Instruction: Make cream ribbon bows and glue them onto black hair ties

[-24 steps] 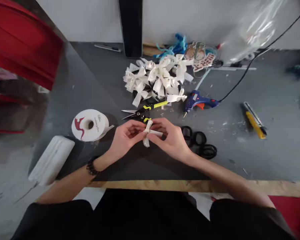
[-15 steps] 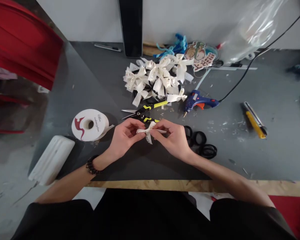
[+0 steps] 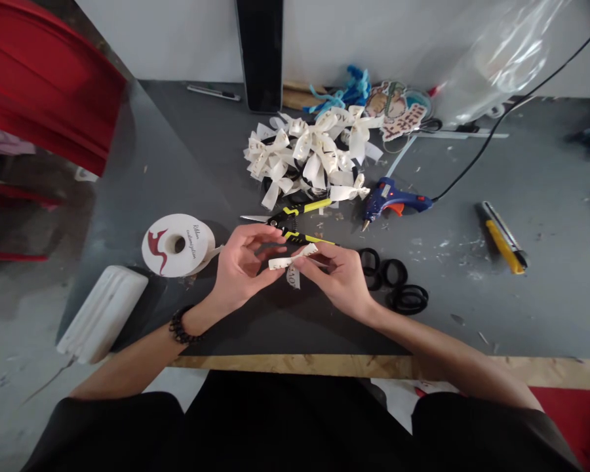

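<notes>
A short piece of cream ribbon [image 3: 291, 263] is held between both hands above the grey table [image 3: 472, 308]. My left hand [image 3: 243, 262] has its fingers curled, with the thumb and forefinger touching the ribbon's left end. My right hand [image 3: 338, 275] pinches the ribbon's middle and right part. Just beyond the hands lie black-and-yellow scissors [image 3: 295, 216]. A pile of finished cream ribbon bows [image 3: 309, 154] sits farther back.
A ribbon spool [image 3: 177, 244] stands left of the hands and a white block [image 3: 101, 313] lies nearer the table's left edge. A blue glue gun [image 3: 391, 200] with its cable, black hair ties [image 3: 396, 282] and a yellow utility knife [image 3: 501, 236] lie to the right. Plastic bag and clutter at the back.
The ribbon piece has been turned and stretched out sideways between the hands. My left fingers have loosened and spread a little. The hands stay in the same place.
</notes>
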`<state>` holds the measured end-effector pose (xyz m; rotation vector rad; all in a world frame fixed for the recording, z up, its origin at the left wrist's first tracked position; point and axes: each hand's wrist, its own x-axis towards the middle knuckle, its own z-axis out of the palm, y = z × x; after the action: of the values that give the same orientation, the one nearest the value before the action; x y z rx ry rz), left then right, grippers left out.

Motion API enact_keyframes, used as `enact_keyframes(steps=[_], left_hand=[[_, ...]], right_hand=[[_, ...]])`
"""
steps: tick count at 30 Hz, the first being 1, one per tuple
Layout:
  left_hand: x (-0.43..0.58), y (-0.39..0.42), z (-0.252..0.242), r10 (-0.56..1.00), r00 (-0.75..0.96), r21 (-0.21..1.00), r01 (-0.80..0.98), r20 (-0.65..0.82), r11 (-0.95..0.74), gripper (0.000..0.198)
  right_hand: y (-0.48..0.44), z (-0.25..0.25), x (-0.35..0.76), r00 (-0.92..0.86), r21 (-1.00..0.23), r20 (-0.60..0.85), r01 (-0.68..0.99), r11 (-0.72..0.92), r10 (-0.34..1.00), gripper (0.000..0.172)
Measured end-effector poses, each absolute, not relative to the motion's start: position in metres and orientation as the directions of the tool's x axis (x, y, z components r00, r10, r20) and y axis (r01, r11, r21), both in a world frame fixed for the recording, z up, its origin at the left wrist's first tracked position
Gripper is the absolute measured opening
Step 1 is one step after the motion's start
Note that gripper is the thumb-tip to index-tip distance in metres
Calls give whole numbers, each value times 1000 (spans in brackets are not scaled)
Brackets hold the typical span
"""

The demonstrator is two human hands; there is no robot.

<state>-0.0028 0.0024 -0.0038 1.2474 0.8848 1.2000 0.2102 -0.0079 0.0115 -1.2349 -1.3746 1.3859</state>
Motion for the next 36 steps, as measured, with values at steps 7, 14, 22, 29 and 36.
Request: enact_keyframes(steps=[7,14,22,29,36], left_hand=[[0,2,-6,956,278,971,-188,-93,149,37],[-4,1,-5,989,90,992,-12,-121,122,22],[-1,-1,1,954,278,988,-71,-114,139,59],[1,1,7,975,180,990,80,-131,119,29],[0,-3,4,978,176,988,121,-112,92,38]], right_hand=[[-12,10,207,-128,-986,-163,-5,-165,978,19],[-14,12,206,-182,-979,-97,195,-61,979,14],[-14,9,205,-145,-980,-91,189,-63,985,22],[-15,11,205,-131,-989,-97,120,-81,987,22],[-13,15,205,-139,-973,-16,229,17,990,11]])
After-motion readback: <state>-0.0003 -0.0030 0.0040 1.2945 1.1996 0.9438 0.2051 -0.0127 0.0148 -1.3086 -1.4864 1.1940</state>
